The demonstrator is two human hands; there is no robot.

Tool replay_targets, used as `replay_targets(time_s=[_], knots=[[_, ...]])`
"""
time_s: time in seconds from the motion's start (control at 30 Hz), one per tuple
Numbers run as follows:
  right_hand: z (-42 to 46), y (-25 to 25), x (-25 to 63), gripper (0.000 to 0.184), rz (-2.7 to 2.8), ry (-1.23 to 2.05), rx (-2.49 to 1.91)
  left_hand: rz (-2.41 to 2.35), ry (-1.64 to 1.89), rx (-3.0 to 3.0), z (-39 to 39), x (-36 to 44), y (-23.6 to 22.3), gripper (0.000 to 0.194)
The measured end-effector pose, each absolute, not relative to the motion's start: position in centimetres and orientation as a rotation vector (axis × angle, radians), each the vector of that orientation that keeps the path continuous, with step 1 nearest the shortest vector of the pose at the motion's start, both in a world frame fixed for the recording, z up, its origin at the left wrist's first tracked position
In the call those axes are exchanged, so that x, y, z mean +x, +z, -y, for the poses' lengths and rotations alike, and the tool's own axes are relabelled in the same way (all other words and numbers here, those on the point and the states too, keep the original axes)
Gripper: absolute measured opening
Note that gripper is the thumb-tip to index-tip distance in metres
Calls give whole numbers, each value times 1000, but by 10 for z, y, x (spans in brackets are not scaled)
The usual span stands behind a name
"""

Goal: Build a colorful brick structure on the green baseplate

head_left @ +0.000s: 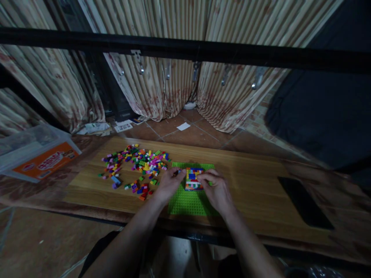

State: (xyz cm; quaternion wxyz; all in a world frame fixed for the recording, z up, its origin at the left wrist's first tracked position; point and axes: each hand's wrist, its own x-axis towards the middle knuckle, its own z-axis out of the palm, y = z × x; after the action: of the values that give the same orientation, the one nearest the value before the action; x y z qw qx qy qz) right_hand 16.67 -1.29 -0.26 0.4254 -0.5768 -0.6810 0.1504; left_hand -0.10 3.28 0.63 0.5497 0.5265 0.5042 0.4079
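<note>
My right hand (216,190) is at the toy-brick build (191,176) on the green baseplate (185,204), my left hand (170,183) beside it; whether either pinches a brick, I can't tell. Probably light, stiff: hold its sides.

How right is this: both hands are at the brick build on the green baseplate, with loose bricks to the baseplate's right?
Not quite: the head view shows the loose bricks to the left of the green baseplate. The rest stands.
</note>
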Motion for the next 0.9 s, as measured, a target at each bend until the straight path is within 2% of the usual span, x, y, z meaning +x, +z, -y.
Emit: replay_targets(time_s=[0.1,0.27,0.4,0.7,0.9], knots=[[14,-1,170,17,1524,465,-1353,-1132,935,1083,-32,-2,14,34],[14,8,175,18,1213,419,-1349,-1020,889,856,-29,-3,26,48],[15,12,168,19,1291,464,-1331,-955,852,792,-29,-1,29,54],[19,20,152,27,1618,475,-1331,-939,803,914,-22,8,32,36],[21,21,148,17,1652,430,-1387,-970,792,1038,-19,12,30,31]])
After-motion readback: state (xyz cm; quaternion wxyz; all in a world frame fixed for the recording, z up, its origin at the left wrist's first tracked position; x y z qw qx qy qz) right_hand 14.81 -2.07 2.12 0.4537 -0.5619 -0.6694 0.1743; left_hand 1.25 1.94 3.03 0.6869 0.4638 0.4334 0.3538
